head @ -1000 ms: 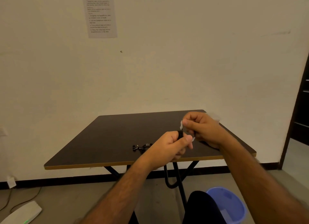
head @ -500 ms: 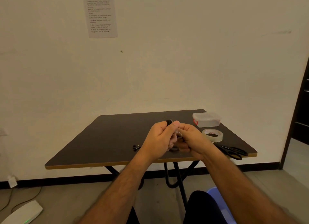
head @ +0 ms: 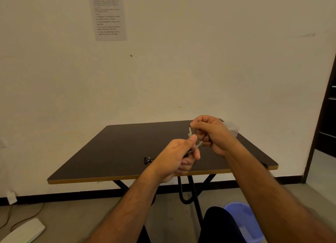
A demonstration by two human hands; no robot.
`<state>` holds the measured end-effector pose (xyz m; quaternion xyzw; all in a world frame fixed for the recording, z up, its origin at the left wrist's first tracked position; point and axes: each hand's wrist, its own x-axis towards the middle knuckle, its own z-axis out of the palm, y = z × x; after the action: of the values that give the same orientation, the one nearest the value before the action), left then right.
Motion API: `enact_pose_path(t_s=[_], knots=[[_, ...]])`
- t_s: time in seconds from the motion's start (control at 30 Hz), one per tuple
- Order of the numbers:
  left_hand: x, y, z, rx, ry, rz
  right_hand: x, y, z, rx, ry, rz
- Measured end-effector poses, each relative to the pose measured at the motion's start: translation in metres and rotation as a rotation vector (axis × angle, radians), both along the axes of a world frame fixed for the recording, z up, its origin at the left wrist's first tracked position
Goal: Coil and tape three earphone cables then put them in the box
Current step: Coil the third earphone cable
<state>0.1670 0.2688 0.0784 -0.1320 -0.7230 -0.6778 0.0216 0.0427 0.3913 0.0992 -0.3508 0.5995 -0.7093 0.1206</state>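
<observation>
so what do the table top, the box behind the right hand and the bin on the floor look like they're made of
Table top: dark matt board, probably laminated wood, since the front edge shows a lighter band. Box: clear, slightly frosted plastic, see-through walls. Bin: blue translucent plastic with a soft sheen. All judged from look only.

Matt dark table (head: pixel 127 148); clear plastic box (head: pixel 233 129)

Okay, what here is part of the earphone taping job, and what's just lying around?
Job: strip of tape and black cable in both hands; earbuds on the table; clear box.
Lying about: blue bin, wall notice, white floor device.
</observation>
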Motion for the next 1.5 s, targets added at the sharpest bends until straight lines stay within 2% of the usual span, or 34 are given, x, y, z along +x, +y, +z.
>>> enact_pose_path(t_s=[0.1,0.33,0.47,0.53,0.63,0.73,0.9,1.07,1.17,1.27,1.5], knots=[[0.000,0.001,0.002,0.040,-0.043,-0.068,0.000,-0.004,-0.005,-0.015,-0.071,0.055],[-0.003,-0.006,0.001,0.292,-0.151,-0.237,0.001,-0.018,-0.027,-0.064,-0.221,0.215],[-0.003,-0.011,-0.006,0.226,-0.192,-0.201,-0.006,-0.011,-0.011,-0.177,-0.197,0.262],[-0.003,-0.011,-0.007,0.134,-0.193,-0.129,-0.011,-0.004,-0.002,-0.194,-0.174,0.241],[-0.004,-0.009,-0.009,-0.001,-0.190,-0.042,-0.015,0.002,0.009,-0.149,-0.139,0.153],[-0.004,-0.006,-0.009,-0.010,-0.209,-0.032,-0.020,0.005,0.016,-0.060,-0.087,0.119],[-0.003,-0.004,-0.005,0.110,-0.199,-0.050,-0.024,0.005,0.006,-0.039,-0.124,0.144],[-0.008,-0.003,0.001,0.207,-0.039,-0.075,-0.008,-0.010,-0.025,0.015,-0.165,0.152],[-0.013,0.002,0.003,0.271,0.052,-0.016,0.014,-0.021,-0.038,-0.004,-0.217,0.202],[-0.019,0.001,0.003,0.352,0.103,0.068,0.028,-0.028,-0.044,-0.076,-0.318,0.165],[-0.023,-0.011,0.005,0.571,0.067,0.050,0.038,-0.030,-0.045,-0.010,-0.147,0.010]])
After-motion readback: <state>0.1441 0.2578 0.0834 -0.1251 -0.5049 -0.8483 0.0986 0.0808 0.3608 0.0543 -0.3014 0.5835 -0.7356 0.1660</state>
